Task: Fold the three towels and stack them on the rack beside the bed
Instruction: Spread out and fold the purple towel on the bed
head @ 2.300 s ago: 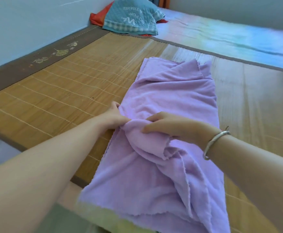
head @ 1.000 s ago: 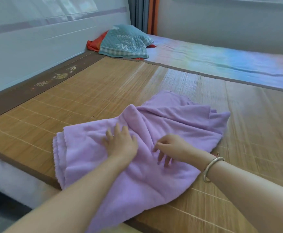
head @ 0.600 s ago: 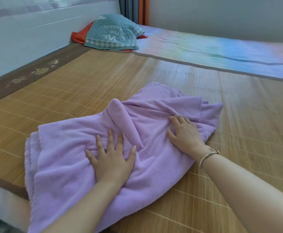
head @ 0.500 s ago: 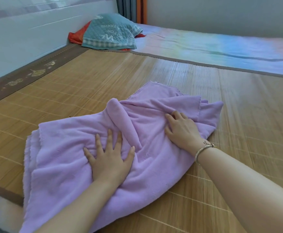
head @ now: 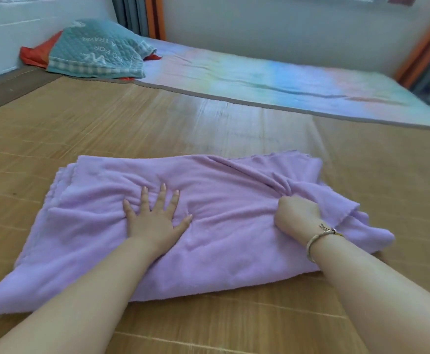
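Note:
A lilac towel [head: 234, 241] lies folded over in a wide, rumpled band across the bamboo mat [head: 157, 123]. My left hand [head: 155, 218] presses flat on its middle with the fingers spread. Near the towel's right end my right hand [head: 297, 213] has its fingers curled into a bunch of the cloth, where folds gather. A bangle sits on that wrist. The right end of the towel is uneven, with loose layers sticking out. No rack and no other towels are in view.
A teal quilted pillow [head: 96, 52] over a red cloth [head: 33, 56] lies at the far left by the wall. Beyond the mat's brown border stretches a pastel sheet [head: 272, 80]. Curtains hang at the back and far right.
The towel now lies flatter and wider across the mat. My right hand has slid to the right end and closed on the cloth; earlier it lay flat. My left hand stays pressed on the middle.

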Tool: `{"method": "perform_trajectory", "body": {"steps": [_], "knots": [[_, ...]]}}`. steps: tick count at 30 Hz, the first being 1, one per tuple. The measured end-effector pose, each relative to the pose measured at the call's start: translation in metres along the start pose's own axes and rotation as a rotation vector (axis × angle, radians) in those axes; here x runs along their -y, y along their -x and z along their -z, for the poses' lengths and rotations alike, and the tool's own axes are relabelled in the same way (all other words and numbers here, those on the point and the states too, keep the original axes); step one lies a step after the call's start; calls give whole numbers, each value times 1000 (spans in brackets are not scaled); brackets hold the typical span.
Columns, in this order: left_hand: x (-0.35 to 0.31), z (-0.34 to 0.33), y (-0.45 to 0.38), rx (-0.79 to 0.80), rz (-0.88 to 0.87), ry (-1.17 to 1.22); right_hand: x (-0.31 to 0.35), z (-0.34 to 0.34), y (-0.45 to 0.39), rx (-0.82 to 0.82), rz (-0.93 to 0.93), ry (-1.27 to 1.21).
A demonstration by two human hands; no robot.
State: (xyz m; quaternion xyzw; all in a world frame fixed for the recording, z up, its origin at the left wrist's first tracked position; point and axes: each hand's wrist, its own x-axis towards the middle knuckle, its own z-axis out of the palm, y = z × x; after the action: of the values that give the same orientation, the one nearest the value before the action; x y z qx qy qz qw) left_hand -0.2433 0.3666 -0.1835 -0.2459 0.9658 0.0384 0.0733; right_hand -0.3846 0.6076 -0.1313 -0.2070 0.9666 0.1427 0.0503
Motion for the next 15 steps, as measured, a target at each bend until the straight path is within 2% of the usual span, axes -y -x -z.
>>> {"method": "perform_trajectory", "body": {"steps": [6,11,15], "knots": [[-59,6,45,47,-24,128,-14,-8,83,124,-77,24],[-39,7,85,131,-13,185,-2,-11,150,230,7,15],[-20,11,103,174,41,96,-6,-10,197,153,55,-174]]}}
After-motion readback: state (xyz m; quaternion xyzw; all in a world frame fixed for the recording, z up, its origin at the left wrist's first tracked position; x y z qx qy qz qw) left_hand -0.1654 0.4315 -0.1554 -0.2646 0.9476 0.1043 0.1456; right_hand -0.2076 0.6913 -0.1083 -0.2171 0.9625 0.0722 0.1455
